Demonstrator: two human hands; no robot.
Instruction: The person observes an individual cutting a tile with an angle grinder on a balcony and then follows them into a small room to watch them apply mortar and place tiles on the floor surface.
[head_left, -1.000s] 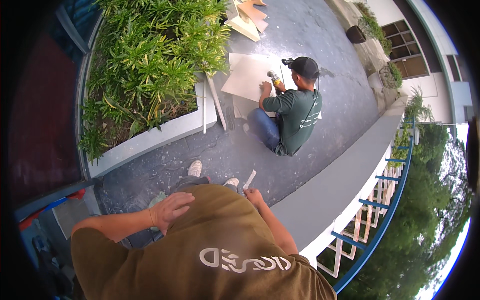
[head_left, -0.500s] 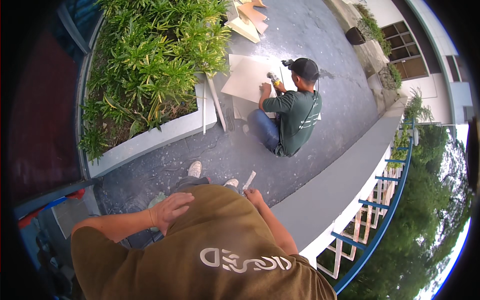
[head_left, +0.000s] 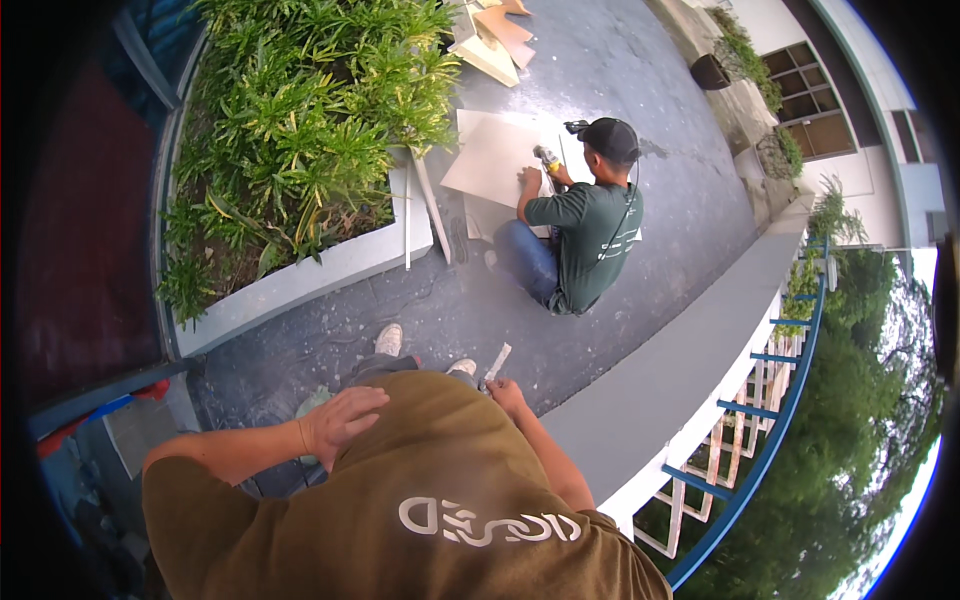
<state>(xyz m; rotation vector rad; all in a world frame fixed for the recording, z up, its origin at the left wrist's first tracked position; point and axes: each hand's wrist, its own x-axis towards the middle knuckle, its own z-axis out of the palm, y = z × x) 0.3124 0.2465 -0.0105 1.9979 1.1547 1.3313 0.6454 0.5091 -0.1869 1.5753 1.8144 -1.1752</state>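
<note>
My left hand [head_left: 345, 420] lies flat against the front of my brown shirt [head_left: 420, 440], its fingers stretched out and holding nothing. At the other side of my body, my right hand [head_left: 508, 396] is closed around the lower end of a short, pale strip [head_left: 498, 361]. The strip points up and away from me over the grey floor; its material cannot be made out. My shoes [head_left: 389, 339] show just beyond my shirt.
Ahead, a co-worker [head_left: 600, 215] in a dark green shirt sits on the floor, holding a yellow-and-grey power tool [head_left: 547, 158] over pale sheets [head_left: 490, 165]. A planter [head_left: 300, 285] stands left, with white lengths leaning on it. A low grey wall [head_left: 680, 335] runs along the right.
</note>
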